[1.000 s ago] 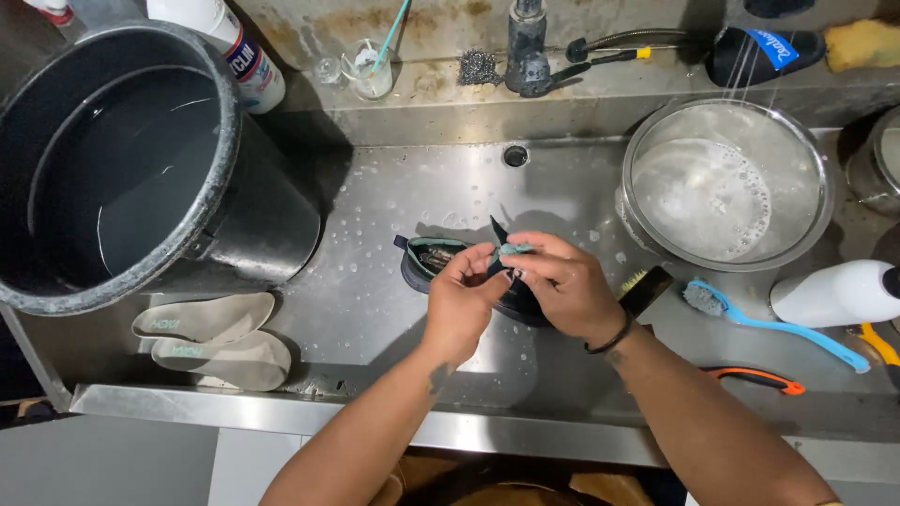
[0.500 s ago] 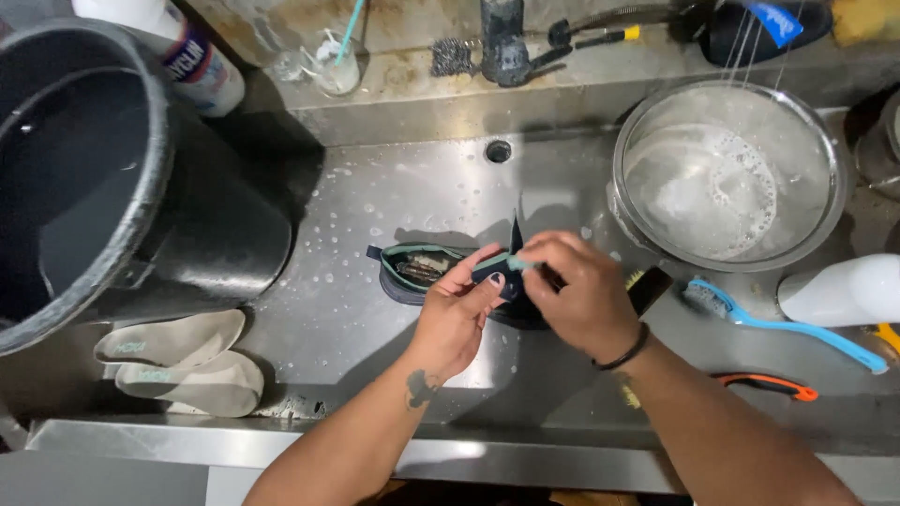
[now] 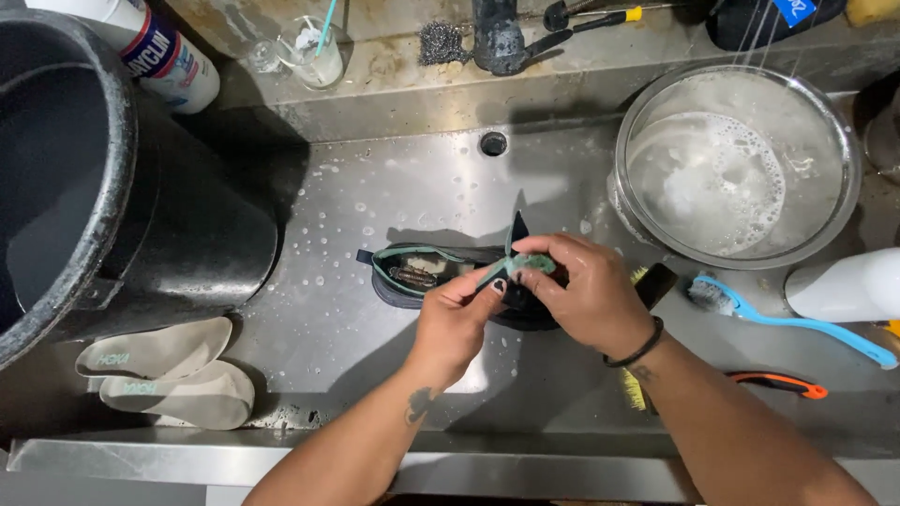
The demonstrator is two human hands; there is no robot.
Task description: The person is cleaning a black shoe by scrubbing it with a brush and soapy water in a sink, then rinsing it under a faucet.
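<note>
Our view had shifted since earlier; at frame centre our left hand [image 3: 459, 314] and right hand [image 3: 572, 286] pinched the teal lace [image 3: 506, 267] over the dark shoe [image 3: 422, 276], bare sink [image 3: 375, 197] left

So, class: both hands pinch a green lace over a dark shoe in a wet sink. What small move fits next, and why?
Probably draw the green lace farther out: the left hand and right hand pinch it above the dark shoe, where it looks threaded.

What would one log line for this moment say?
left hand: pinching lace | right hand: pinching lace | shoe: in sink
</note>
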